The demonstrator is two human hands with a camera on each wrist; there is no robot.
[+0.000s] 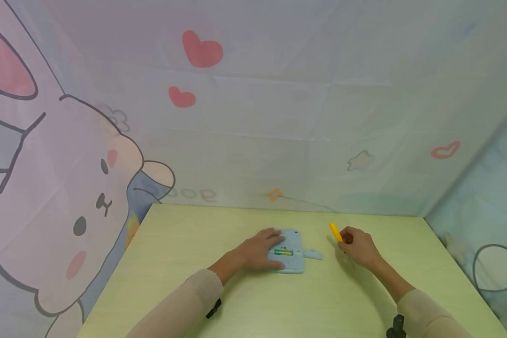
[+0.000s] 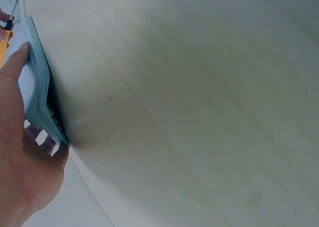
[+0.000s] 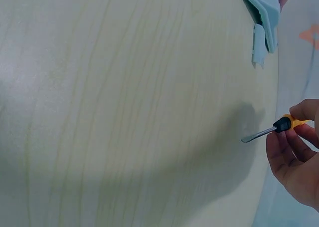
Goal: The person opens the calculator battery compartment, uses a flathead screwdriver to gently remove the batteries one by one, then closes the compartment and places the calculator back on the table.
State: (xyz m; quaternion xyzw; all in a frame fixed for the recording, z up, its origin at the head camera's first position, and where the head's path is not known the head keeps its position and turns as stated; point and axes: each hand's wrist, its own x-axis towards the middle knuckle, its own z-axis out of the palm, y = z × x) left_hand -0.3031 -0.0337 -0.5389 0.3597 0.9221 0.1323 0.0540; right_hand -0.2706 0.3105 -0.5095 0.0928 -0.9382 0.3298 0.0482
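Note:
A flat light-blue plastic device (image 1: 295,240) lies on the table with its back up, its battery compartment uncovered and a green battery (image 1: 283,252) showing inside. My left hand (image 1: 259,249) holds it from the left, thumb and fingers spread across its back and over its edge; the left wrist view shows fingertips at the rim of the device (image 2: 42,82). Against its right side lies a small light-blue cover (image 1: 312,254). Farther right, my right hand (image 1: 360,248) pinches a screwdriver (image 1: 335,232) by its yellow handle above the table; its metal blade points away from the handle toward me.
The pale wood-grain table (image 1: 194,234) ends at a back edge against a printed cloth (image 1: 257,117) with hearts and a large cartoon rabbit (image 1: 67,202). A second cloth wall (image 1: 481,225) stands along the right side.

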